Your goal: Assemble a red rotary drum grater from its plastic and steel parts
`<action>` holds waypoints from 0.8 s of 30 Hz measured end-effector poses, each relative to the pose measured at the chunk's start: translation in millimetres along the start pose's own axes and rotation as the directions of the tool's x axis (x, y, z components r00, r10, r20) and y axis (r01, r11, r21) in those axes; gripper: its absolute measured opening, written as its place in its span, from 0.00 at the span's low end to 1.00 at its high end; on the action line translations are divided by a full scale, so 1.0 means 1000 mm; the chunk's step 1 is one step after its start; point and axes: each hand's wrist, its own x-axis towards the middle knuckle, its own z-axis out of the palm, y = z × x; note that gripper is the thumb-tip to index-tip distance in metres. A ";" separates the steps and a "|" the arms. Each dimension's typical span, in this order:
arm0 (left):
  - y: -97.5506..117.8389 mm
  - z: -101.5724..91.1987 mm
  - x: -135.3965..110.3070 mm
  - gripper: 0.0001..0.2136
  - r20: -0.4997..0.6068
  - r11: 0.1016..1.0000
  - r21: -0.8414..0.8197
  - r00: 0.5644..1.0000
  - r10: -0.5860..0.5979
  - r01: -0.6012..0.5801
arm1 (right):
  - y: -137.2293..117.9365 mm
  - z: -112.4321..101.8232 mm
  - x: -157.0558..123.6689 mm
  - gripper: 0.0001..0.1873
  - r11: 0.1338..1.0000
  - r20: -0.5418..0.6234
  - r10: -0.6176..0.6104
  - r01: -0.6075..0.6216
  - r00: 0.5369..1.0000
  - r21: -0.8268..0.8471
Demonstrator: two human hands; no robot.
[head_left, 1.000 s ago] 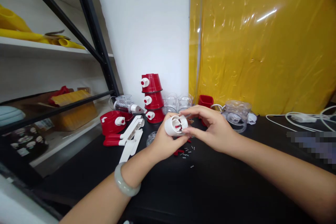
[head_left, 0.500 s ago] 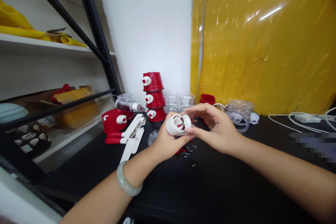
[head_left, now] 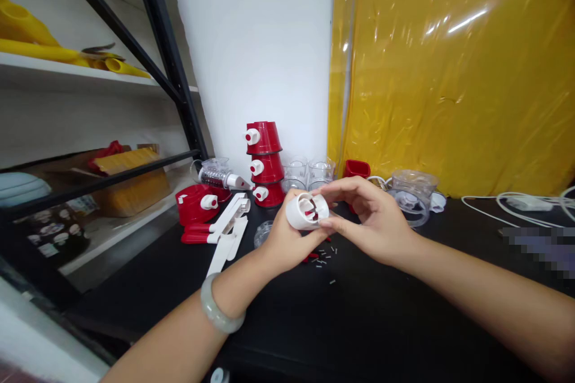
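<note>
My left hand (head_left: 282, 243) is wrapped round a white plastic cylinder (head_left: 297, 215), whose open end shows a red piece inside. A smaller white ring-like part (head_left: 322, 209) sits at the cylinder's right side, pinched between the thumb and fingers of my right hand (head_left: 371, 219). The two white parts touch or overlap; I cannot tell whether they are joined. Below my hands, several small metal pins or screws (head_left: 321, 258) lie scattered on the black table (head_left: 359, 329), beside a red piece (head_left: 311, 257) partly hidden by my left hand.
Stacked red bases (head_left: 265, 169) stand at the back. To their left are a red base (head_left: 194, 206), white arms with red handles (head_left: 224, 224) and a clear grater drum assembly (head_left: 215, 176). Clear housings (head_left: 411, 194) and white cables (head_left: 507, 203) lie right. A shelf rack (head_left: 164, 42) borders the left.
The view has shifted very slightly. Both hands keep their hold on the white parts, with hardly any movement between them.
</note>
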 end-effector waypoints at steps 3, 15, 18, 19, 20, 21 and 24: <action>-0.002 0.000 0.000 0.17 0.004 1.000 0.020 1.000 0.011 -0.011 | 0.000 0.000 0.000 0.21 1.000 0.003 -0.015 0.015 1.000 0.026; -0.005 0.000 -0.003 0.17 -0.005 0.998 0.006 0.998 0.058 -0.058 | -0.003 0.001 0.000 0.21 0.999 0.017 -0.040 0.039 0.999 0.038; -0.004 0.000 -0.003 0.16 0.003 0.997 0.012 0.997 0.078 -0.078 | -0.002 0.000 -0.001 0.21 0.999 0.016 -0.044 0.043 0.999 0.008; -0.004 0.000 -0.003 0.16 -0.001 0.996 0.015 0.996 0.084 -0.084 | -0.002 -0.001 -0.001 0.21 0.999 0.018 -0.044 0.044 0.999 0.000; -0.004 0.000 -0.003 0.16 -0.006 0.996 0.019 0.996 0.090 -0.090 | -0.001 -0.001 -0.001 0.21 0.999 0.020 -0.044 0.044 0.999 -0.006; -0.003 0.001 -0.003 0.16 -0.011 0.995 0.024 0.995 0.096 -0.096 | -0.001 -0.001 -0.001 0.21 0.999 0.024 -0.045 0.045 0.999 -0.008; -0.004 0.001 -0.003 0.17 -0.017 0.995 0.027 0.995 0.093 -0.093 | 0.001 0.000 0.000 0.21 0.999 0.019 -0.049 0.049 0.999 0.000</action>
